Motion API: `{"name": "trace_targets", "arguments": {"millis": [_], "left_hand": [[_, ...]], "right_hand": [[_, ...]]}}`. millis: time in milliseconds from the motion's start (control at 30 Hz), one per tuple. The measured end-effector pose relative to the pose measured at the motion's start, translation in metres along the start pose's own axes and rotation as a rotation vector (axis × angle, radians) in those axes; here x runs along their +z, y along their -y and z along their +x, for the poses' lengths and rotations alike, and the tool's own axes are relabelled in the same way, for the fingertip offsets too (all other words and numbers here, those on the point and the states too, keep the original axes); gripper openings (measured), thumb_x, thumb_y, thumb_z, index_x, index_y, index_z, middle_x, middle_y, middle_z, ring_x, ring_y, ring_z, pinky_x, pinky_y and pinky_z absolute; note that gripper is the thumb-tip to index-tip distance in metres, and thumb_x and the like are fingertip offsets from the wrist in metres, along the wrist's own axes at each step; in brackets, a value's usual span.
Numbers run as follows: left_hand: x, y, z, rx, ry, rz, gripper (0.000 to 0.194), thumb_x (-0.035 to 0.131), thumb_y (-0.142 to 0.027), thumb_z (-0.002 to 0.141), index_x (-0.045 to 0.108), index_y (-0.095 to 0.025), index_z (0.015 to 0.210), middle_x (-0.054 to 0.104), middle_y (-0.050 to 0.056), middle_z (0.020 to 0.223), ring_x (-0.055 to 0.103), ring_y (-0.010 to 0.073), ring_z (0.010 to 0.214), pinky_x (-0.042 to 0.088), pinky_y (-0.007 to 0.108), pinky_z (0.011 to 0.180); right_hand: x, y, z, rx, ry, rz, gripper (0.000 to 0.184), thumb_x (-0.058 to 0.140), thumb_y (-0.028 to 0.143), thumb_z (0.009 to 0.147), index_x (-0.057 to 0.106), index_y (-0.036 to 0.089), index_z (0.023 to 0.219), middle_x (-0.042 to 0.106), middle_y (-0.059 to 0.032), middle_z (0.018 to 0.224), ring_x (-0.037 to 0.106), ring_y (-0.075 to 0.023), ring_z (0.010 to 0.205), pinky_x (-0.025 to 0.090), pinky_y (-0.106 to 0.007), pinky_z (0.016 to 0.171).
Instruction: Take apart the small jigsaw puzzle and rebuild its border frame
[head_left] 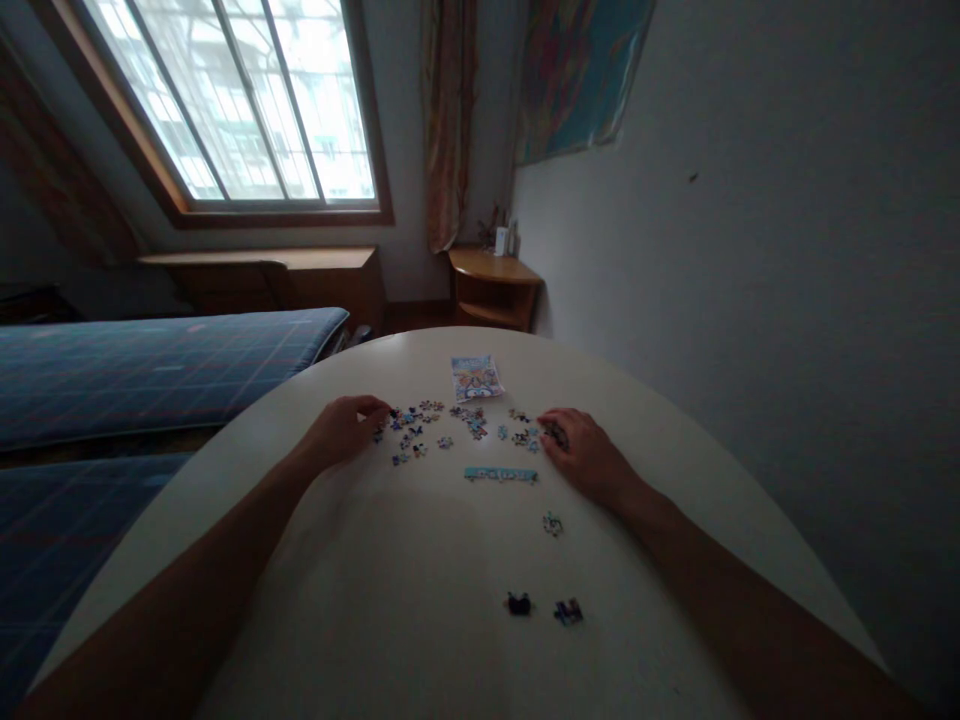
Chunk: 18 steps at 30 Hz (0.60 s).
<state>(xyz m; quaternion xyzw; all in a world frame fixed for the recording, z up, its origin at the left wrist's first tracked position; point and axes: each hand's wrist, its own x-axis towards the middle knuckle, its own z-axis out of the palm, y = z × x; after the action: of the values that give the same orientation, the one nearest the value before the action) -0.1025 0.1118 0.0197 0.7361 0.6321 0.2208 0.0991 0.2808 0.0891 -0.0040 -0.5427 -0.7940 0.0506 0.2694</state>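
Note:
Loose jigsaw puzzle pieces [409, 420] lie scattered on a round white table. At the left edge of this group, my left hand [346, 432] is closed, thumb and index finger pinching a small dark puzzle piece [393, 413]. My right hand [583, 450] curls around a few puzzle pieces [556, 434] at the right side, partly hidden by the fingers. Between the hands, a joined light-blue strip of puzzle pieces [500, 475] lies crosswise. Nearer to me are a single piece [552, 524], a dark piece [518, 603] and another piece [568, 611].
A printed picture sheet or packet [477, 378] lies beyond the pieces on the table [390, 570]. A bed with a blue plaid mattress [165, 370] stands left of the table. A wall [750, 300] rises on the right. A small wooden corner cabinet [495, 268] stands behind.

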Motion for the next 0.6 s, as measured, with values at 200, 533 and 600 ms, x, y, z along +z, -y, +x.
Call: {"name": "trace_targets", "arguments": {"millis": [200,533,600], "left_hand": [[-0.005,-0.012,0.000,0.039,0.044,-0.056,0.033,0.053,-0.042,0.086,0.078,-0.023,0.095,0.079,0.004,0.095,0.072,0.0231,0.089,0.053,0.032,0.084],[-0.011,-0.036,-0.009,0.158,0.166,-0.120,0.030,0.058,-0.043,0.085,0.078,-0.022,0.094,0.079,0.004,0.094,0.071,0.0219,0.086,0.053,0.032,0.081],[-0.012,-0.042,-0.012,0.171,0.194,-0.129,0.028,0.060,-0.042,0.084,0.078,-0.022,0.094,0.078,0.004,0.092,0.071,0.0215,0.083,0.053,0.031,0.079]], "right_hand": [[-0.001,0.001,0.000,-0.001,0.003,0.006,0.028,0.052,0.028,0.089,0.065,0.017,0.112,0.066,-0.0131,0.120,0.058,-0.0274,0.113,0.043,-0.045,0.104],[-0.002,0.001,0.000,-0.019,-0.001,0.015,0.027,0.052,0.028,0.089,0.065,0.017,0.111,0.066,-0.0134,0.120,0.058,-0.0271,0.113,0.043,-0.046,0.103],[-0.002,0.001,0.000,-0.019,-0.003,0.018,0.027,0.052,0.028,0.089,0.065,0.019,0.111,0.066,-0.0129,0.119,0.058,-0.0271,0.113,0.043,-0.046,0.103]]}}
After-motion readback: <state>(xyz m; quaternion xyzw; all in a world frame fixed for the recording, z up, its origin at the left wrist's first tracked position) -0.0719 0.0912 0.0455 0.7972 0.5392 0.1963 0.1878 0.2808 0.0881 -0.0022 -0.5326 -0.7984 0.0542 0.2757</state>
